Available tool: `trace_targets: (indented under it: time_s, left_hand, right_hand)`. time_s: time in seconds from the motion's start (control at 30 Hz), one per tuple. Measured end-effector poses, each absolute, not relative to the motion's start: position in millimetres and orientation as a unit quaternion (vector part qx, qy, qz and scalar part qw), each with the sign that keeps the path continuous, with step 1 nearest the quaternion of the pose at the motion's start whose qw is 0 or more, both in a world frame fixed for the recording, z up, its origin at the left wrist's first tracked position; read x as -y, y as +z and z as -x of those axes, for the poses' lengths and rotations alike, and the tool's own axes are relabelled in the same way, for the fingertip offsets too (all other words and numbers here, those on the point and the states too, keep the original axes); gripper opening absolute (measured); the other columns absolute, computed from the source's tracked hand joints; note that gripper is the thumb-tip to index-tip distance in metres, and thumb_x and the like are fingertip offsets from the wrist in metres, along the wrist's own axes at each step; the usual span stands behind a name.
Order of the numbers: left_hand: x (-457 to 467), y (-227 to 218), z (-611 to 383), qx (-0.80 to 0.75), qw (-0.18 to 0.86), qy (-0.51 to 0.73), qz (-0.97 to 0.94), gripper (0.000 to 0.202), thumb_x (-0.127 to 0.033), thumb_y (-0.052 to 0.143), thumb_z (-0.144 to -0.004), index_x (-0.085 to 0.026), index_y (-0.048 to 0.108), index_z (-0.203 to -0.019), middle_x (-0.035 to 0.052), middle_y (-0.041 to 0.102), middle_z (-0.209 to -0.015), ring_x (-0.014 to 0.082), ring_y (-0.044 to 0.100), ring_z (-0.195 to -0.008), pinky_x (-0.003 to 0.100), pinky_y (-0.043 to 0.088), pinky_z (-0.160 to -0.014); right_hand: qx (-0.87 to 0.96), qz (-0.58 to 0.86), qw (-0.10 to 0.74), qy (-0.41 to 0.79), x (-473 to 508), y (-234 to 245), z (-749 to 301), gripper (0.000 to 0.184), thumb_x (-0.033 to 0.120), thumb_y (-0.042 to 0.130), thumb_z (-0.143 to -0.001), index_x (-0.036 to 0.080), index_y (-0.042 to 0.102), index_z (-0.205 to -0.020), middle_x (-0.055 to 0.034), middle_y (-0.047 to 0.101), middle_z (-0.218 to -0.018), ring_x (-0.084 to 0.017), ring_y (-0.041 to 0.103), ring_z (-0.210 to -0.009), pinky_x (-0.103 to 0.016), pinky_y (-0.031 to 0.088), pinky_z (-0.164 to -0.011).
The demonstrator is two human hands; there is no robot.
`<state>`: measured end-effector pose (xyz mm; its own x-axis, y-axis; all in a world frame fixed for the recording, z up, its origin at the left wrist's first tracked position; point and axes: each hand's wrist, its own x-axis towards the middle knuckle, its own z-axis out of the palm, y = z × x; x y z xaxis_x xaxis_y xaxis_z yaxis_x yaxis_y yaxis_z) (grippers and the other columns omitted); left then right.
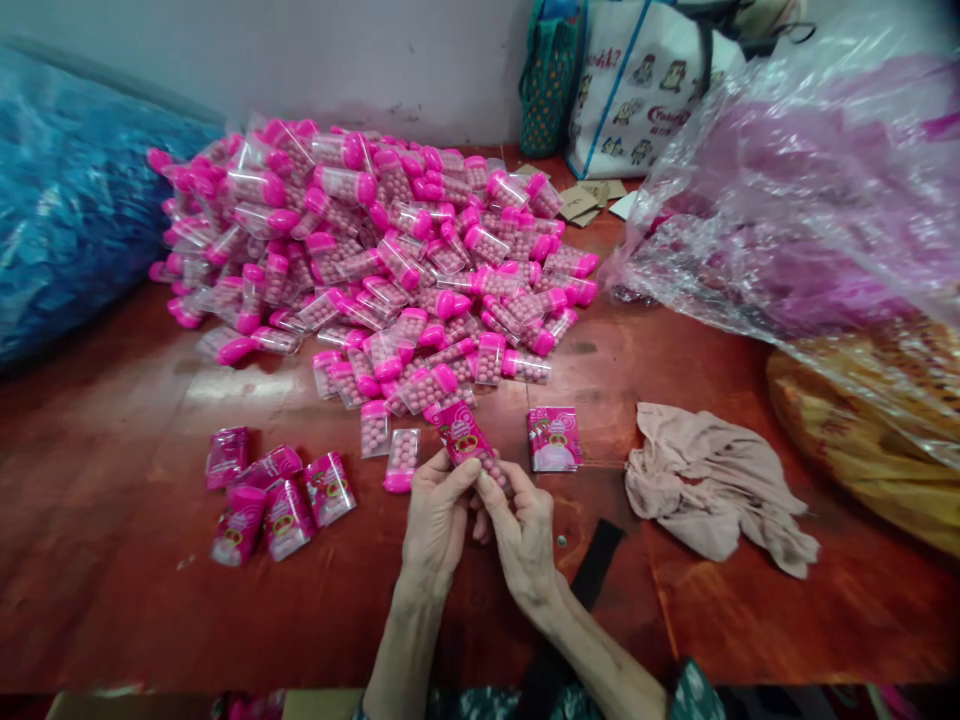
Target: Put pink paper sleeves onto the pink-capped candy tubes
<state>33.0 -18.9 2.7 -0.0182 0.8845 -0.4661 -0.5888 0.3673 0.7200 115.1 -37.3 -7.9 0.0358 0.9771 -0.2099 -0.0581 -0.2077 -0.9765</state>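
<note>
My left hand [436, 515] and my right hand [527, 530] are both closed on one small candy box [463, 432], held tilted above the table. A printed pink sleeve covers its upper part, and pink candy balls show through the clear lower end between my fingers. Just left of my hands lies a bare candy box [403, 460] with a pink cap. To the right is a stack of flat printed sleeves [554, 438]. Farther left, several sleeved boxes [289, 517] lie in a loose group.
A large heap of unsleeved candy boxes [360, 240] spreads behind my hands. A crumpled beige cloth [712, 485] and a black strap [598, 562] lie on the right. A blue bag [82, 200] stands left, a clear plastic bag [795, 200] right, a white tote [637, 90] behind.
</note>
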Motion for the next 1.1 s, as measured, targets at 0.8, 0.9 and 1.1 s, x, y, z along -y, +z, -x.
trace_targets:
  time_s: [0.8,0.9,1.1]
  left_hand:
    - [18.1,5.5,-35.1,-0.439,0.724,0.505,-0.165,0.026,-0.032,0.056,-0.077,-0.010,0.063,-0.089,-0.0025,0.048,-0.050,0.0026,0.030,-0.035,0.016,0.024,-0.033]
    - [18.6,5.5,-38.2,-0.446,0.725,0.497,-0.168,0.026,-0.032,0.058,-0.075,-0.010,0.063,-0.088,0.0008,0.055,-0.058,0.0015,0.029,-0.035,0.016,0.022,-0.034]
    - [19.0,3.2,-37.4,-0.445,0.734,0.481,-0.178,0.027,-0.034,0.059,-0.074,-0.010,0.063,-0.087,-0.0067,0.039,-0.044,0.0018,0.024,-0.033,0.017,0.018,-0.035]
  right_hand:
    - [0.410,0.419,0.464,0.664,25.3,-9.5,-132.3,0.026,0.037,0.046,-0.086,0.017,0.062,-0.085,0.0011,0.058,-0.061,-0.010,0.055,-0.047,-0.021,0.047,-0.048]
    - [0.416,0.431,0.472,0.646,26.4,-12.3,-133.1,0.026,0.036,0.044,-0.086,0.017,0.062,-0.086,0.0014,0.058,-0.062,-0.009,0.054,-0.045,-0.021,0.047,-0.046]
    - [0.424,0.442,0.473,0.633,27.9,-12.1,-133.6,0.026,0.037,0.044,-0.086,0.018,0.062,-0.087,0.0018,0.058,-0.061,-0.010,0.055,-0.046,-0.021,0.048,-0.046]
